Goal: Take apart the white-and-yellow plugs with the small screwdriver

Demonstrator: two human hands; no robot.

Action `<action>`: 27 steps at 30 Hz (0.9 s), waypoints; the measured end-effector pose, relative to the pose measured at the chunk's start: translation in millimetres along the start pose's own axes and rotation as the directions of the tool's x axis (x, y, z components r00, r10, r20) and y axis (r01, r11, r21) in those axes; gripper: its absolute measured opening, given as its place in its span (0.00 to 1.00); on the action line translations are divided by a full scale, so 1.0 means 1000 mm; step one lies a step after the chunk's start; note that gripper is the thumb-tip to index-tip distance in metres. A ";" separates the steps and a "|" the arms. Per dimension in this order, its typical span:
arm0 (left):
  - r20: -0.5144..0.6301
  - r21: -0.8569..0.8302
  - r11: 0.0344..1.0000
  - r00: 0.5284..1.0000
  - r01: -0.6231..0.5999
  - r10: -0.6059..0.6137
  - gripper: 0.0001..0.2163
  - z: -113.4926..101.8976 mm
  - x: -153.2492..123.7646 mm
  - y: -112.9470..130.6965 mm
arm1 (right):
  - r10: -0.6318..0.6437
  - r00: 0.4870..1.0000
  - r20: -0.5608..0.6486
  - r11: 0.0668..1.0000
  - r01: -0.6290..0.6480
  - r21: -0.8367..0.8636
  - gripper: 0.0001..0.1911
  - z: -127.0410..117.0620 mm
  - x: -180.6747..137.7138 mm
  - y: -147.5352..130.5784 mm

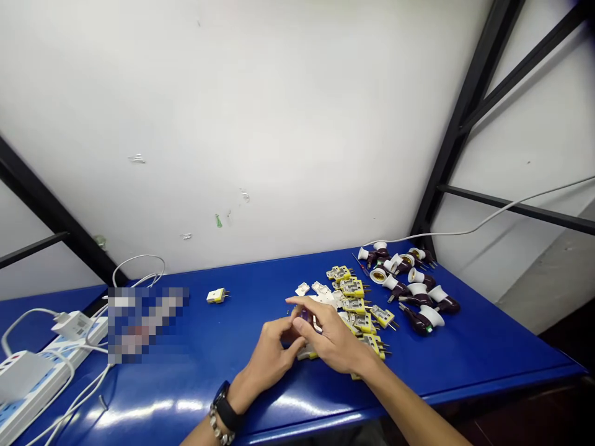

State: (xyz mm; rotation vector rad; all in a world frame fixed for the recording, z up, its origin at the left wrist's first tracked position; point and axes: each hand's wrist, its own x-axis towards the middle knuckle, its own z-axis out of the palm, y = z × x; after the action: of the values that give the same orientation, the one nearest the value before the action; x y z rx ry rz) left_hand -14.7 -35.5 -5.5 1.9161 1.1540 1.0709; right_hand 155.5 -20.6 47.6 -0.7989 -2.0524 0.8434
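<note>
Basically, L hand (279, 352) & R hand (337, 334) meet half-curled, can't tell if gripping, nr yellow plugs (352, 287).

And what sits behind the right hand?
White plastic covers and open yellow plugs show past the right hand on the blue table; anything the hand itself covers can't be seen.

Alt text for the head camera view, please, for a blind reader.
A person's left hand and right hand work close together over a blue table, near opened yellow-and-white plugs; whether they hold something is unclear. Dark lamp holders lie at right, a power strip at left.
</note>
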 end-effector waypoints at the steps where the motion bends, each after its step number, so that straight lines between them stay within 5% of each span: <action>1: -0.008 0.011 1.000 1.000 0.000 0.000 0.06 0.000 0.000 0.000 | 0.011 1.000 -0.016 1.000 -0.011 -0.028 0.13 0.000 0.000 0.000; 7: 0.019 0.086 0.993 0.996 -0.084 0.083 0.08 -0.001 -0.001 -0.002 | 0.028 1.000 0.002 0.997 -0.028 -0.065 0.12 0.000 0.000 -0.003; 12: -0.074 0.141 0.990 0.997 -0.026 0.037 0.05 0.001 0.000 -0.005 | 0.056 0.998 -0.008 0.998 -0.056 -0.001 0.16 -0.001 -0.001 -0.001; 18: -0.014 0.127 0.986 0.994 -0.105 0.107 0.08 0.000 0.000 -0.006 | 0.050 0.999 -0.005 0.999 -0.050 0.011 0.15 0.001 -0.003 0.003; 23: -0.097 0.176 0.984 0.995 -0.003 0.020 0.04 0.004 0.002 -0.005 | 0.072 0.997 -0.040 0.997 -0.071 0.028 0.14 0.000 -0.004 0.004; 27: -0.027 0.167 0.986 1.000 0.004 0.000 0.09 -0.006 -0.002 0.002 | 0.081 0.995 -0.061 0.994 -0.076 0.077 0.10 -0.003 -0.008 0.006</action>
State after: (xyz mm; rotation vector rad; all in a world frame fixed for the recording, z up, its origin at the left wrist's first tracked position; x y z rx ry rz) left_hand -19.9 -37.0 -1.6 2.0337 1.2963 1.0294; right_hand 163.6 -21.9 41.0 -0.8587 -1.9333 0.9208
